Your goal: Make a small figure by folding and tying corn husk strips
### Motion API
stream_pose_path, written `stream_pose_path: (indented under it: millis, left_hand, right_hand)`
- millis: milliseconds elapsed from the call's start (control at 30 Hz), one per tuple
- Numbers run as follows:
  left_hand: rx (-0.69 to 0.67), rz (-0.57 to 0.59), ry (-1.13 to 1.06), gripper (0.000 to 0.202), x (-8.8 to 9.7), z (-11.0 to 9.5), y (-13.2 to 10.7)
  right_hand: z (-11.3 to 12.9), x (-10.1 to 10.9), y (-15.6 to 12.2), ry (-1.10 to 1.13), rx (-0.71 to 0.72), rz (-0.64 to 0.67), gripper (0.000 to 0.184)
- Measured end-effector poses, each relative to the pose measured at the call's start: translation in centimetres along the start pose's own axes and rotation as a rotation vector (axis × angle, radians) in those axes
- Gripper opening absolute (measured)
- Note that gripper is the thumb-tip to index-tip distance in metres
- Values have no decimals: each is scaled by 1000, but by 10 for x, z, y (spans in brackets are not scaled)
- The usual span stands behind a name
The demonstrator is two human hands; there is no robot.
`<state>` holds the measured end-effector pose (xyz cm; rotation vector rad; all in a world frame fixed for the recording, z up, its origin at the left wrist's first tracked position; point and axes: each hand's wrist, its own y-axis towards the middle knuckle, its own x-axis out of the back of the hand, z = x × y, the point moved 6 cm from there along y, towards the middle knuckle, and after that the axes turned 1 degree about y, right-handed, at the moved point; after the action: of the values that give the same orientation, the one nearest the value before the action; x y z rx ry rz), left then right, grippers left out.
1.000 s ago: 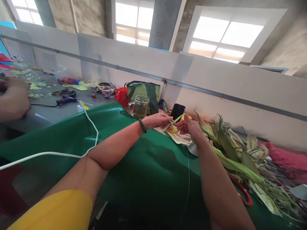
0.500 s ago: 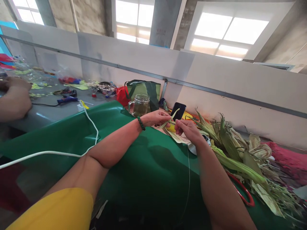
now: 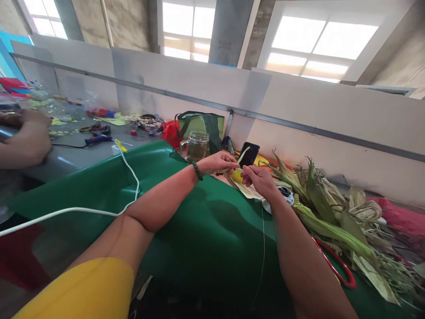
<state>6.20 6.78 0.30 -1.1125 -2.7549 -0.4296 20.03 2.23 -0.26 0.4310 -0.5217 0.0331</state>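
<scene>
Both my hands meet over the far part of a green cloth (image 3: 199, 221). My left hand (image 3: 217, 162), with a green bead bracelet at the wrist, pinches a thin pale-green husk strip (image 3: 241, 156). My right hand (image 3: 257, 178) is closed on the same strip just to its right. A yellow piece (image 3: 237, 176) and pale husk leaves (image 3: 247, 191) lie under the hands. A thin thread hangs down from below my right hand.
A pile of corn husks (image 3: 332, 212) fills the right side, with red-handled scissors (image 3: 338, 266) beside it. A glass mug (image 3: 195, 147), a green bag (image 3: 199, 124) and a phone (image 3: 249, 153) stand behind. A white cable (image 3: 99, 210) crosses the cloth. Another person's hand (image 3: 26, 139) rests far left.
My right hand has closed in towards the left hand and pinched the strip. The view has shifted slightly rightward and upward.
</scene>
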Motion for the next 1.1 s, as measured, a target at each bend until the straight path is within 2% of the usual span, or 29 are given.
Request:
stream_pose_path:
  millis: [67, 133, 200, 300, 367, 433, 533, 667, 800, 900, 1100]
  left_hand:
    - [42, -17, -101, 28, 2, 0, -1]
    - [54, -30, -165, 28, 4, 0, -1]
    - [24, -26, -164, 28, 3, -2, -1]
    - [-26, -20, -107, 28, 0, -3, -1]
    - [-32, -26, -80, 28, -1, -3, -1]
    - [-23, -22, -54, 29, -1, -3, -2]
    - [-21, -5, 15, 27, -1, -4, -3]
    - [-22, 7, 77, 25, 1, -3, -2]
    - [27, -7, -4, 27, 2, 1, -1]
    - [50, -15, -83, 35, 1, 0, -3]
    - [-66, -82, -11, 30, 0, -7, -3]
  right_hand:
    - [-4, 2, 1, 93, -50, -14, 72]
    - [-2, 5, 0, 67, -29, -59, 74]
    - [5, 5, -3, -121, 59, -111, 68]
    - [17, -1, -9, -531, 239, -182, 51]
    - [20, -7, -12, -704, 334, -158, 44]
    - [21, -12, -13, -769, 389, -90, 43]
    - [22, -12, -15, -766, 386, -17, 41]
    - [20, -10, -15, -680, 290, 11, 38]
    - [13, -9, -10, -578, 205, 22, 33]
    - [12, -10, -8, -582, 185, 11, 33]
    - [21, -13, -13, -653, 197, -11, 36]
